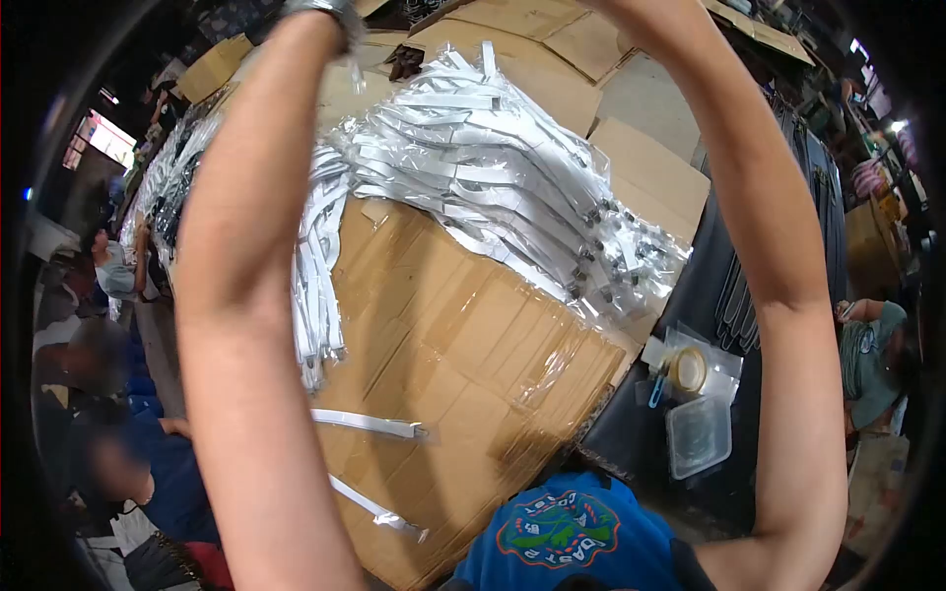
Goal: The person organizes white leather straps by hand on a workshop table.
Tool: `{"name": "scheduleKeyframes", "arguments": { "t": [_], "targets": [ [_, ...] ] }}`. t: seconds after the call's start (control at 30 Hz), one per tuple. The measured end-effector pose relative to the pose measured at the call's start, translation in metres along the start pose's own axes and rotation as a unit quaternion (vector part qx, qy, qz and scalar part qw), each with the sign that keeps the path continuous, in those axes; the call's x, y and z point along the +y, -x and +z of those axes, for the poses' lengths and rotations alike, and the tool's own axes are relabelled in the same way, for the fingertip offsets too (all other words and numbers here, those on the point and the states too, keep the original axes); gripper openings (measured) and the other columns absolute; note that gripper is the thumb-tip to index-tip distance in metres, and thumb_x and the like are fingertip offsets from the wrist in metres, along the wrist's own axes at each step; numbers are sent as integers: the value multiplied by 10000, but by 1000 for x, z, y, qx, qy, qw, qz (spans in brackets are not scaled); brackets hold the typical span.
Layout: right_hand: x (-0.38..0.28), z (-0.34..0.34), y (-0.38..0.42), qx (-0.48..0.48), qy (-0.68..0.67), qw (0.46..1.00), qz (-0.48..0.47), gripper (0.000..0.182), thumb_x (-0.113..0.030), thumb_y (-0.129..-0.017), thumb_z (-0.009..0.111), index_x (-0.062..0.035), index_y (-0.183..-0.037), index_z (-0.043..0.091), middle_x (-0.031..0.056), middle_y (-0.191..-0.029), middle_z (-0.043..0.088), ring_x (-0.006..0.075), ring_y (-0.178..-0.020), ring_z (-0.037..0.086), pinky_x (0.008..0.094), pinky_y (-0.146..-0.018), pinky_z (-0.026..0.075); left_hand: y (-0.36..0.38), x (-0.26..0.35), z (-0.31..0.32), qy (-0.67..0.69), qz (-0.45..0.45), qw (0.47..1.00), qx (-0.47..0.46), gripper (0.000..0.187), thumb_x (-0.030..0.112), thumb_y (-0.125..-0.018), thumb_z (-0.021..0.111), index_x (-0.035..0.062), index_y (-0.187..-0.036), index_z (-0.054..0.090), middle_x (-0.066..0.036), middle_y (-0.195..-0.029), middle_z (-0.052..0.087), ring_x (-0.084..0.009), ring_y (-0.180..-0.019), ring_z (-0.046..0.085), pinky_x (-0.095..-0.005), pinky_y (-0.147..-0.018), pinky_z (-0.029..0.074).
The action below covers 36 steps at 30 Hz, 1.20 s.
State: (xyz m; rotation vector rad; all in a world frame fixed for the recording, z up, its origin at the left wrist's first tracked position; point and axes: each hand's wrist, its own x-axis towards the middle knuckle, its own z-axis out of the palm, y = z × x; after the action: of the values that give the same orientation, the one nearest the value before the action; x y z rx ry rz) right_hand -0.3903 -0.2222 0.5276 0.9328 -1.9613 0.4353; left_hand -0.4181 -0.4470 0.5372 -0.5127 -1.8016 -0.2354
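Observation:
Both of my forearms reach up past the top edge, so my left hand and my right hand are out of the frame. A band circles my left wrist [330,12], and a bit of clear plastic hangs beside it. Between my arms, a big heap of white straps in clear plastic sleeves [473,163] lies on brown cardboard [443,335], with dark and metallic ends toward the right. More sleeved straps [317,286] lie partly behind my left forearm. Two separate white straps [370,424] [365,500] rest lower on the cardboard, their left ends hidden by that forearm.
On a black surface [631,433] at the right are a tape roll [687,369], a blue cutter [656,391] and a clear plastic box [700,436]. Dark straps [734,305] lie behind them. Other people are at the left [182,473] and right [872,350].

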Motion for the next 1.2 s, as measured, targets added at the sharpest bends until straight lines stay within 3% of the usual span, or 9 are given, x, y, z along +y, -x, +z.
{"name": "scheduleKeyframes", "arguments": {
  "t": [0.1, 0.13, 0.2, 0.3, 0.4, 0.6, 0.77, 0.87, 1.2],
  "targets": [
    [53, 47, 77, -159, 153, 975, 3, 438, -105, -821, 626, -125, -1250, 539, 119, -1149, 615, 295, -1107, 576, 480, -923, 427, 74, 9, 69, -58, 11, 990, -126, 140, 72, -822, 539, 80, -919, 640, -160, -907, 650, -331, -947, 621, -475, -835, 451],
    [51, 54, 105, -174, 137, 975, 3, 417, -61, -793, 603, -128, -1203, 563, 122, -1106, 625, 310, -1056, 587, 490, -883, 439, 119, 0, 111, -114, -20, 974, -196, 320, 76, -803, 552, 98, -1121, 562, -160, -1045, 637, -333, -976, 614, -474, -848, 454],
    [53, 81, 176, -174, 88, 981, -7, 403, 2, -732, 590, -120, -1116, 606, 121, -1004, 630, 344, -970, 596, 479, -811, 462, 182, 42, 125, -115, -93, 910, -386, 692, 298, -725, 778, 274, -1354, 489, -192, -1540, 251, -318, -1409, 303, -795, -1008, 143],
    [73, 138, 280, -147, -70, 986, 23, 384, 33, -712, 587, -108, -1066, 631, 136, -925, 635, 367, -908, 605, 469, -756, 473, 272, 121, 116, -3, -222, 868, -444, 839, 488, -741, 735, 283, -1462, 359, -152, -1541, 274, -331, -1448, 189, -755, -1043, 128],
    [70, 160, 323, -244, -135, 957, 74, 387, -133, -773, 636, -129, -1160, 615, 133, -1035, 651, 330, -968, 621, 450, -800, 486, 340, 222, 46, 56, -261, 885, -382, 521, 315, -803, 670, 109, -1269, 556, -250, -1452, 365, -369, -1381, 316, -681, -1086, 153],
    [26, 139, 353, -243, -57, 962, 108, 361, -180, -840, 626, -69, -1182, 607, 152, -1086, 624, 333, -979, 612, 440, -847, 475, 426, 343, -136, 166, -406, 807, -395, 478, 247, -870, 636, 91, -1306, 517, -270, -1487, 308, -398, -1394, 289, -553, -1116, 223],
    [-93, 70, 431, -300, -164, 912, 228, 375, -147, -847, 622, -43, -1207, 603, 176, -1116, 627, 351, -1050, 573, 423, -894, 445, 500, 393, -243, 52, -470, 758, -449, 458, 285, -905, 596, 123, -1326, 515, -223, -1511, 304, -358, -1415, 271, -535, -1129, 213],
    [-155, 37, 488, -365, -265, 880, 151, 315, -141, -808, 667, -67, -1111, 624, 157, -967, 596, 363, -942, 551, 470, -835, 437, 516, 404, -255, -16, -459, 766, -450, 482, 317, -899, 590, 139, -1340, 515, -187, -1512, 326, -335, -1418, 277, -539, -1128, 214],
    [-213, -16, 519, -361, -228, 896, 126, 509, -69, -743, 689, -59, -1234, 553, 156, -1276, 501, 364, -1196, 454, 474, -998, 358, 526, 412, -248, -84, -420, 786, -447, 494, 357, -865, 591, 187, -1326, 534, -146, -1500, 363, -295, -1392, 326, -512, -1135, 218]
  ]
}}
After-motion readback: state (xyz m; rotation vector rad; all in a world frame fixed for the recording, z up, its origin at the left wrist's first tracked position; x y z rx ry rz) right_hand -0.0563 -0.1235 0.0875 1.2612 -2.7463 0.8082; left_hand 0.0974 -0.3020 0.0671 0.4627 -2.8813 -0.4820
